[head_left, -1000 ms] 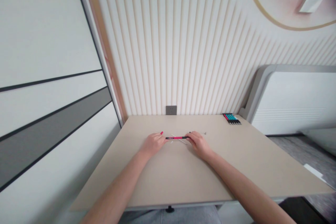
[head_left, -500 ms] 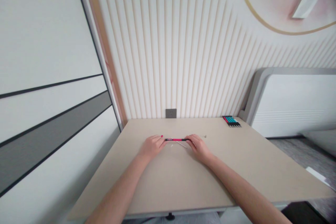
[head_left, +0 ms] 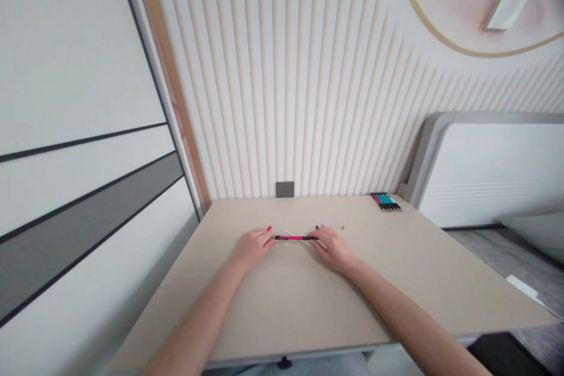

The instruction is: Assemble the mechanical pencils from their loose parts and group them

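Note:
A pink and black pen (head_left: 291,238) lies level between my two hands, just over the middle of the table. My left hand (head_left: 254,248) pinches its left end. Its right, black end is in the closed fingers of my right hand (head_left: 330,247). By my left fingertips shows a small pink piece (head_left: 269,228); whether a finger touches it I cannot tell. Thin white sticks (head_left: 305,242) lie under and around the pen, partly hidden. Beyond my right fingers are a small black piece (head_left: 317,227) and a thin part with a metallic end (head_left: 342,227).
At the table's (head_left: 282,299) back right lies a row of several pens (head_left: 386,202), mostly teal and black with one pink. A grey wall socket (head_left: 285,189) is behind the table. A white wardrobe (head_left: 88,235) stands left, a bed headboard (head_left: 489,170) right.
The pen has turned a little in my fingers, so its dark lettered part shows less. Both hands still hold its ends. The camera view has shifted slightly.

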Motion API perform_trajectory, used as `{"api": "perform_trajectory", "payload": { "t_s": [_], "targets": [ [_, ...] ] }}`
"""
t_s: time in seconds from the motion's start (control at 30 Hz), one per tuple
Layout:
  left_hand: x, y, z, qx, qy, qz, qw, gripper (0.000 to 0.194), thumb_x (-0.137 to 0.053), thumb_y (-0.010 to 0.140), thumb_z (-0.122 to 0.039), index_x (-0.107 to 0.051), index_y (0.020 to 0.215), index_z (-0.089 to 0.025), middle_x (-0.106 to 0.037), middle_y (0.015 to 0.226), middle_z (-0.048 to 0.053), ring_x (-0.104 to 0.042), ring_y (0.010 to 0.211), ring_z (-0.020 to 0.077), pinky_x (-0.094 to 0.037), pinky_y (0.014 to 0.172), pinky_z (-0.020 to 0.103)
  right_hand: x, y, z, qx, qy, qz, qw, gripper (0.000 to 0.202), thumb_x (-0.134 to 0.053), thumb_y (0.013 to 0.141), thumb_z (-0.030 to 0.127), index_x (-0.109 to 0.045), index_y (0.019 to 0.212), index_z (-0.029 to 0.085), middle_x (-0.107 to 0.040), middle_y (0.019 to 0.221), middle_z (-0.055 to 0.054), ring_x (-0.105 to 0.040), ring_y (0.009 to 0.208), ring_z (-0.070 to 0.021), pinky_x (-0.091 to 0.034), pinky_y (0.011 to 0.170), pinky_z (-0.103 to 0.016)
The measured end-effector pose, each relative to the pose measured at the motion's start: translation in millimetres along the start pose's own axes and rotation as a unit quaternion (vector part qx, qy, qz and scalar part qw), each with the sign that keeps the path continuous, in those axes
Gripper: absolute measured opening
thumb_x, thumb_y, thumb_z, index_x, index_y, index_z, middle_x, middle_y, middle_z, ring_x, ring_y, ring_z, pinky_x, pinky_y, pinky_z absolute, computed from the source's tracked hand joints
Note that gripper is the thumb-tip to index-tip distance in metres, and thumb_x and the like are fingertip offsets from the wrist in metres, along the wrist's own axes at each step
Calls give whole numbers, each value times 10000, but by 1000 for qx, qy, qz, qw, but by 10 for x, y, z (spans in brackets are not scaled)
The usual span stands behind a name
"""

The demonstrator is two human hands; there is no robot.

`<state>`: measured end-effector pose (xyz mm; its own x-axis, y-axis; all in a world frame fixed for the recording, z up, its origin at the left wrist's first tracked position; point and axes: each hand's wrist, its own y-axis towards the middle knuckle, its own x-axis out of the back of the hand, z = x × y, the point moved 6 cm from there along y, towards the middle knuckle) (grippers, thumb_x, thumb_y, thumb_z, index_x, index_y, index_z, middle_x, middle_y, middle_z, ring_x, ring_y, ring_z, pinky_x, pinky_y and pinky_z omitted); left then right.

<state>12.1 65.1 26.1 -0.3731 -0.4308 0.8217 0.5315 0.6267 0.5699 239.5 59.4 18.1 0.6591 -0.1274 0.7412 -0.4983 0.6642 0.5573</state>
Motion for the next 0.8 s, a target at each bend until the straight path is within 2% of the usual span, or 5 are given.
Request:
{"api": "perform_trajectory", "payload": {
  "t_s": [0.27, 0.4, 0.57, 0.7, 0.8],
  "targets": [
    [-73, -11, 45, 18, -41, 8, 999, 223, -455, 974, -317, -649, 997, -211, -701, 929, 44, -653, 863, 169, -508, 771, 281, -23, -9, 2, 25, -109, 36, 993, 237, -441, 961, 255, -630, 1093, 199, -673, 941, -89, -595, 889, -208, -433, 802, -346],
    [-56, 0, 52, 41, -56, 23, 997, 219, -453, 969, -312, -650, 1010, -227, -698, 947, 40, -641, 893, 181, -498, 809, 304, 176, 2, -209, -30, -161, -11, 986, 249, -425, 972, 261, -633, 1094, 197, -681, 955, -82, -601, 908, -205, -431, 834, -338],
    [-25, 5, 70, 56, -59, 34, 996, 268, -413, 974, -275, -662, 895, -212, -690, 878, 48, -630, 838, 186, -493, 777, 316, 788, -167, -975, -229, -230, -120, 938, 287, -423, 955, 300, -651, 1079, 176, -691, 967, -91, -619, 919, -211, -449, 830, -313],
    [-11, 25, 71, 52, -75, 28, 995, 278, -410, 970, -266, -656, 854, -209, -688, 874, 54, -626, 817, 181, -493, 751, 307, 1185, -461, -1719, -424, -298, -69, 853, 314, -421, 940, 310, -682, 1054, 178, -694, 1005, -122, -648, 903, -233, -465, 757, -312],
    [2, 52, 63, 44, -89, 16, 995, 279, -414, 968, -271, -657, 846, -206, -682, 824, 53, -624, 798, 179, -494, 739, 301, 1297, -613, -2057, -494, -312, -20, 811, 327, -415, 933, 307, -700, 1001, 161, -693, 1008, -148, -658, 916, -253, -475, 753, -330]
  ]
}}
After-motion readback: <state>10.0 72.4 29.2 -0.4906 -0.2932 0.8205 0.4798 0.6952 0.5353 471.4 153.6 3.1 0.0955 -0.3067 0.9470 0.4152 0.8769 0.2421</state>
